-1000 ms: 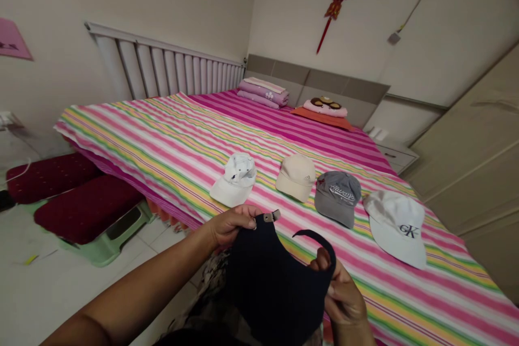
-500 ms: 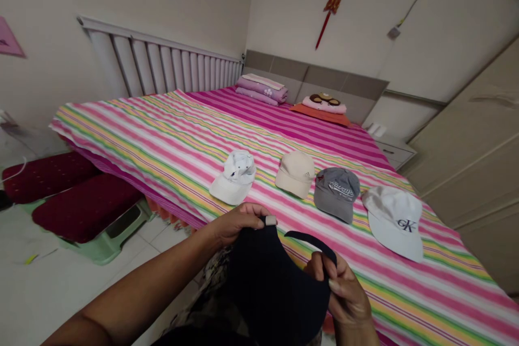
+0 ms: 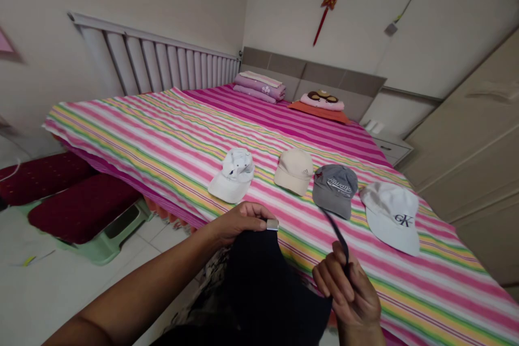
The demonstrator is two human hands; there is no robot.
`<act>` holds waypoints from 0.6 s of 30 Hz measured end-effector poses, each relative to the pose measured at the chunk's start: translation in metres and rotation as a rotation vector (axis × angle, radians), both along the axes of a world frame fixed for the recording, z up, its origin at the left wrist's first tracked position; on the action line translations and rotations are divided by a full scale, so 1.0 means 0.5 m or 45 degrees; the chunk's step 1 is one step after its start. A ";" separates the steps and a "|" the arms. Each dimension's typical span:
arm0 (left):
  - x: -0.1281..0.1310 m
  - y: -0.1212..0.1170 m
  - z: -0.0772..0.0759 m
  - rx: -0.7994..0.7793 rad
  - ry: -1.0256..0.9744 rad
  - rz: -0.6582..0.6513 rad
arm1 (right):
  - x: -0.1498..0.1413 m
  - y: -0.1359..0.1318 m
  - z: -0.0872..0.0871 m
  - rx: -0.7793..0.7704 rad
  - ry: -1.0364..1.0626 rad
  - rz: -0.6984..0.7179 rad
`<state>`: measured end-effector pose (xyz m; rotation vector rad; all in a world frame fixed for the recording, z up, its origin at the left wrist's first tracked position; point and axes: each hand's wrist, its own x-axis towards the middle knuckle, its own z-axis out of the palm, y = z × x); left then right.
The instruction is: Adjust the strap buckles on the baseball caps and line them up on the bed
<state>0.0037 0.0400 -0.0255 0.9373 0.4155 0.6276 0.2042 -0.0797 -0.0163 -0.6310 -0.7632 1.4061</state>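
Note:
A dark cap (image 3: 275,286) hangs between my two hands close to my body, its back opening facing the bed. My left hand (image 3: 247,220) pinches the edge beside a silver metal buckle (image 3: 272,224). At the other side my right hand (image 3: 348,286) is closed around the cap's strap (image 3: 337,230), whose loose end sticks up past the fingers. Strap and buckle are apart. Beyond my hands a row of caps lies on the bed: a white one (image 3: 233,175), a beige one (image 3: 293,172), a grey one (image 3: 334,190) and a white CK one (image 3: 391,217).
The bed (image 3: 141,140) has a striped sheet. Folded purple bedding (image 3: 259,88) and a pink folded item (image 3: 322,101) lie near the headboard (image 3: 279,62). Red-topped stools (image 3: 85,205) stand at the left, below a radiator (image 3: 158,57). A wardrobe (image 3: 474,140) is at the right.
My right hand has shifted slightly right and turned, with the strap now pointing upward instead of curving toward the buckle. The buckle has tilted a little in my left hand.

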 end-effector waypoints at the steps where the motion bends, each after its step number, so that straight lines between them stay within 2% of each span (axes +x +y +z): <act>1: 0.000 0.000 0.001 0.009 0.007 -0.007 | 0.000 -0.001 0.000 -0.012 -0.013 -0.017; 4: 0.002 -0.002 0.006 0.019 0.014 -0.012 | 0.001 0.001 0.006 -0.034 -0.060 -0.058; 9: 0.008 -0.005 0.023 0.016 0.064 -0.046 | 0.006 0.010 0.040 -0.112 -0.175 0.064; 12: 0.010 -0.008 0.037 0.031 0.110 -0.080 | 0.004 0.016 0.060 -0.155 -0.234 0.056; 16: 0.016 -0.010 0.050 0.013 0.094 -0.107 | -0.006 0.024 0.065 -0.192 -0.389 -0.027; 18: 0.019 -0.011 0.052 -0.012 0.074 -0.120 | -0.015 0.026 0.061 -0.209 -0.528 -0.005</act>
